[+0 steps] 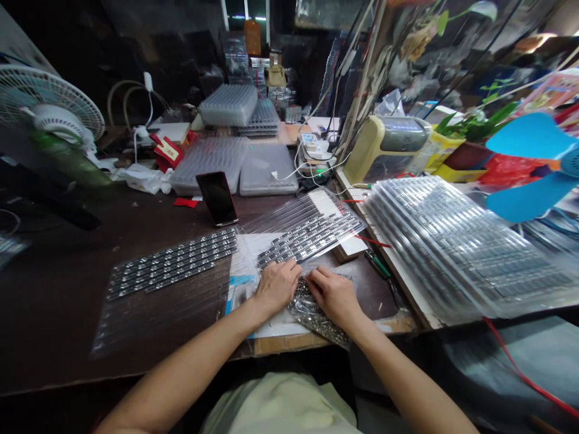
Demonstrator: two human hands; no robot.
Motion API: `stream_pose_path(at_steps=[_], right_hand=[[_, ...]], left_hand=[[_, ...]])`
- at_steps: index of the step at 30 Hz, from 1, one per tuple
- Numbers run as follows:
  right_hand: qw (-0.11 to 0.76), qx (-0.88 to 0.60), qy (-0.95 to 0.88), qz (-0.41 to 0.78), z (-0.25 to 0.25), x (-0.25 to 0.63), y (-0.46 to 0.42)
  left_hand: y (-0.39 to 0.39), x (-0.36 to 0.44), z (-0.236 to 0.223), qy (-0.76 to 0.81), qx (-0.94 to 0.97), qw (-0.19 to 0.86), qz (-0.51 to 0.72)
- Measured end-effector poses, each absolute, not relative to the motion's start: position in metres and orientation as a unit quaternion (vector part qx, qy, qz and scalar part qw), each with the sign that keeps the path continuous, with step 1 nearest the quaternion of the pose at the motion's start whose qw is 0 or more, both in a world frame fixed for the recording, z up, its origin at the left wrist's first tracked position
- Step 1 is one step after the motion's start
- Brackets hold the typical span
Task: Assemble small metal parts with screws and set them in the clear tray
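Observation:
My left hand (278,284) rests with curled fingers at the near edge of a clear plastic tray (312,235) that carries rows of small dark metal parts. What its fingertips hold, if anything, is hidden. Just to the right, my right hand (332,294) dips bent fingers into a clear bag of small shiny metal pieces (312,304); its fingertips are pressed together, and any piece in them is too small to make out. A second clear tray (158,322), partly filled with similar dark rows (176,259), lies at the left.
A phone (217,198) stands propped behind the trays. Green-handled pliers (379,265) lie at the right. Stacked clear trays (452,241) fill the right-hand surface, beside a blue-bladed fan (529,157). More trays (210,163) stand at the back, and a white fan (54,108) is far left.

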State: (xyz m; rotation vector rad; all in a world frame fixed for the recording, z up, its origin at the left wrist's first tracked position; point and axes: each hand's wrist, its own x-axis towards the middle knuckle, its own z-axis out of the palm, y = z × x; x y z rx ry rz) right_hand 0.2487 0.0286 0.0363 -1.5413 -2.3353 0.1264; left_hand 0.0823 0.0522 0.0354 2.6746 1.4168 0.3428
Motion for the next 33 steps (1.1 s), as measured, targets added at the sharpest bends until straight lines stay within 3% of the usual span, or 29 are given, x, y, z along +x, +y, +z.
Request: stream_pose_path(at_steps=[13, 20, 26, 33], right_hand=[[0.273, -0.469, -0.837, 0.072, 0.055, 0.254, 0.026], [0.12, -0.467, -0.876, 0.028, 0.048, 0.223, 0.023], [0.141, -0.483, -0.864, 0.007, 0.041, 0.209, 0.021], [0.109, -0.462, -0.88, 0.014, 0.035, 0.209, 0.022]], left_hand=[[0.025, 0.06, 0.048, 0.55, 0.819, 0.094, 0.133], [-0.03, 0.042, 0.036, 0.499, 0.837, 0.146, 0.171], [-0.032, 0.012, 0.048, 0.566, 0.753, 0.24, 0.235], [-0.023, 0.039, 0.027, 0.481, 0.853, 0.1, 0.179]])
